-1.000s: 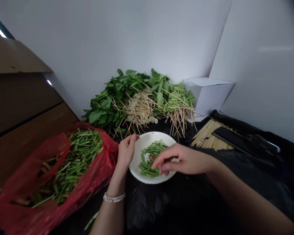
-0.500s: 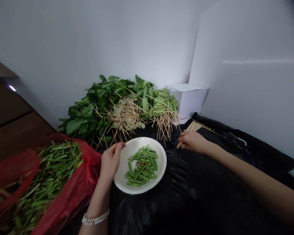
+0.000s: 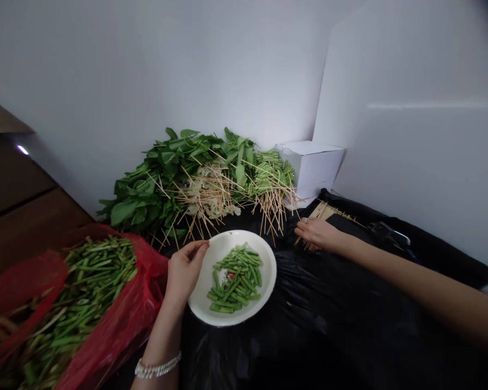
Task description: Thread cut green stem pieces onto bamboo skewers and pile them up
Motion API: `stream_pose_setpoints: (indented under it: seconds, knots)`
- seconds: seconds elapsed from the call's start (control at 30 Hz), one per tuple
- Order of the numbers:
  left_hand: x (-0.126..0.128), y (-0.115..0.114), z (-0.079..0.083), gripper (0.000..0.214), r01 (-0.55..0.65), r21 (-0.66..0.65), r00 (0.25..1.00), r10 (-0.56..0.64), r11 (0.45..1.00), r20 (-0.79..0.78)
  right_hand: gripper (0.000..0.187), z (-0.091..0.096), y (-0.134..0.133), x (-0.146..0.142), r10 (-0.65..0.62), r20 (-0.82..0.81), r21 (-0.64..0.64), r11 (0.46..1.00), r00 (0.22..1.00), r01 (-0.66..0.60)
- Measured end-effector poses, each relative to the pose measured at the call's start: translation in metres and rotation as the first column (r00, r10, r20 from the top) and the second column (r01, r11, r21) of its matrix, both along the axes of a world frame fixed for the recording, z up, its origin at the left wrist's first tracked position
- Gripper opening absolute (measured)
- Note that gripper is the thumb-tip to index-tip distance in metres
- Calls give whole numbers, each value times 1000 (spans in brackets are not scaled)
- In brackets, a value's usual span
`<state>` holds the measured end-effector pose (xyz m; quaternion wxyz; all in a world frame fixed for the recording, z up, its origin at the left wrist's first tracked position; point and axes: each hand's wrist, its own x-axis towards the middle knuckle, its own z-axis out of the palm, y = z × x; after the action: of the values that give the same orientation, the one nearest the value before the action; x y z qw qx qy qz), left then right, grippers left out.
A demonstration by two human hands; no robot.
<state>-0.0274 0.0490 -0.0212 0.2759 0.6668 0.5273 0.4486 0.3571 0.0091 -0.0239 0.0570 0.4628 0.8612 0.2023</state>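
A white bowl (image 3: 267, 298) of cut green vegetable stems (image 3: 239, 279) sits in front of me, a red patch of its printed bottom showing between the pieces. At its left rim my left hand (image 3: 186, 268) is closed in a pinch, thumb against fingers; whatever is between the fingertips is too small to make out. To the right of the bowl, my right hand (image 3: 319, 234) has its fingers bent down over a bundle of bamboo skewers (image 3: 325, 208), with the fingertips on the sticks. The palm hides part of the bundle.
Behind the bowl lie heaped leafy greens (image 3: 134, 195), pale skewered vegetables (image 3: 211, 189) and skewered green stems (image 3: 273, 173), sticks pointing forward. A white box (image 3: 315, 168) stands at the wall. At left is a red plastic bag (image 3: 117, 314) of cut stems. Black plastic (image 3: 301, 325) covers the surface.
Both hands stay almost where they were. The right hand's fingers have shifted slightly over the skewers, and the view has tilted a little.
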Motion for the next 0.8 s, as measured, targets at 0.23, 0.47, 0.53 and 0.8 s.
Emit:
stream_pose_setpoints:
  seconds: [0.23, 0.47, 0.53, 0.8]
  knots:
    - [-1, 1, -1, 40, -12, 21, 1000, 13, 1000, -6, 25, 3, -42, -33, 77, -13, 97, 992, 997, -76]
    - [0, -1, 0, 40, -3, 24, 999, 4, 1000, -32, 27, 22, -57, -62, 181, -136, 218, 964, 974, -149]
    - [1, -3, 2, 40, -9, 25, 999, 10, 1000, -36, 29, 33, -62, -77, 255, -211, 267, 944, 944, -195]
    - [4, -8, 6, 33, -10, 14, 1000, 10, 1000, -7, 30, 44, -30, -143, 240, -310, 198, 963, 920, -184]
